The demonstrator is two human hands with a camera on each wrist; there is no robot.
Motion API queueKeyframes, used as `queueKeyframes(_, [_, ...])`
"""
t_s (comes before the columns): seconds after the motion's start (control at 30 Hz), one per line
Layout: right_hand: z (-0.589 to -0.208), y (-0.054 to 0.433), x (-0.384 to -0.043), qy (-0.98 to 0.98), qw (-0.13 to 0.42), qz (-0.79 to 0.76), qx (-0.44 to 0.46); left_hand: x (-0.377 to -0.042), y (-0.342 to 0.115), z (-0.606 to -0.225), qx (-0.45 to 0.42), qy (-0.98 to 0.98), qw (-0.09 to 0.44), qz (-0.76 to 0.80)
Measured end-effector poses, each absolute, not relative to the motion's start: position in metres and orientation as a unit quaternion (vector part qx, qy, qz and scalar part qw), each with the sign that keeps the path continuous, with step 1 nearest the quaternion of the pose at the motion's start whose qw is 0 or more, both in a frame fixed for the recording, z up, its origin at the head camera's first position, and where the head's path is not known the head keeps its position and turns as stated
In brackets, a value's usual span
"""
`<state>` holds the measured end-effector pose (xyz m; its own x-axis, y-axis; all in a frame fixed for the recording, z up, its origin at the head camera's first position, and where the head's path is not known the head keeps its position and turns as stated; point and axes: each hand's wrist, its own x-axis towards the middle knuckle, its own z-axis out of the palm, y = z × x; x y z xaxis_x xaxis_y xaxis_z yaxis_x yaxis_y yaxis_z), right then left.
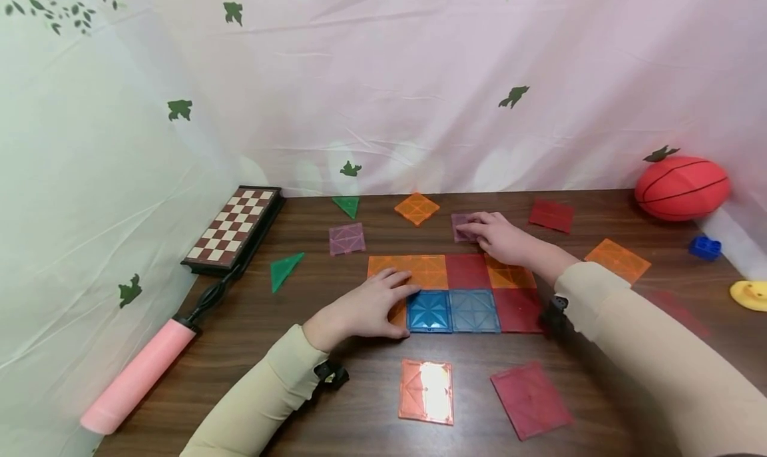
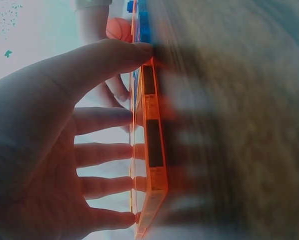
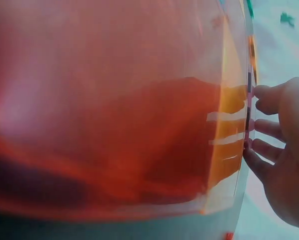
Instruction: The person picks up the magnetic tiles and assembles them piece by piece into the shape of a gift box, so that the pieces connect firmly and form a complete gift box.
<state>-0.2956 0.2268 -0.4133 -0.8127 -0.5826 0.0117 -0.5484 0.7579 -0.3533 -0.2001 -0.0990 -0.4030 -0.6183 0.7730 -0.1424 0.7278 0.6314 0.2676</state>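
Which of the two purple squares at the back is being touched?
The purple square on the right, under the right hand; the other purple square, farther left, has no hand on it.

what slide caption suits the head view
Left hand rests on a tile grid; right hand touches a purple tile.
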Motion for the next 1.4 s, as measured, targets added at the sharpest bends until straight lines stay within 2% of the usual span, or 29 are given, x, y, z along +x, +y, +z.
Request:
queueKeyframes(0.37, [-0.407, 0.211, -0.279, 0.923, 0.06, -0.18, -0.335, -0.201, -0.1, -0.403, 0.42, 0.895, 0.118, 0.092])
queueKeyframes(0.6, [-0.401, 0.194, -0.311, 0.933, 0.036, -0.188, -0.305, -0.201, -0.099, -0.402, 0.418, 0.896, 0.116, 0.09])
queueKeyframes(0.77, [-0.4, 0.169, -0.335, 0.941, 0.048, -0.165, -0.292, -0.2, -0.097, -0.401, 0.424, 0.894, 0.115, 0.086])
queueKeyframes(0.97, [-0.413, 0.151, -0.349, 0.943, 0.078, -0.137, -0.292, -0.199, -0.096, -0.402, 0.428, 0.892, 0.118, 0.086])
queueKeyframes(1.17, [-0.417, 0.145, -0.345, 0.941, 0.059, -0.114, -0.314, -0.2, -0.097, -0.402, 0.425, 0.894, 0.114, 0.088])
queueKeyframes(1.4, [-0.412, 0.143, -0.321, 0.93, 0.046, -0.106, -0.35, -0.199, -0.098, -0.402, 0.427, 0.893, 0.114, 0.09])
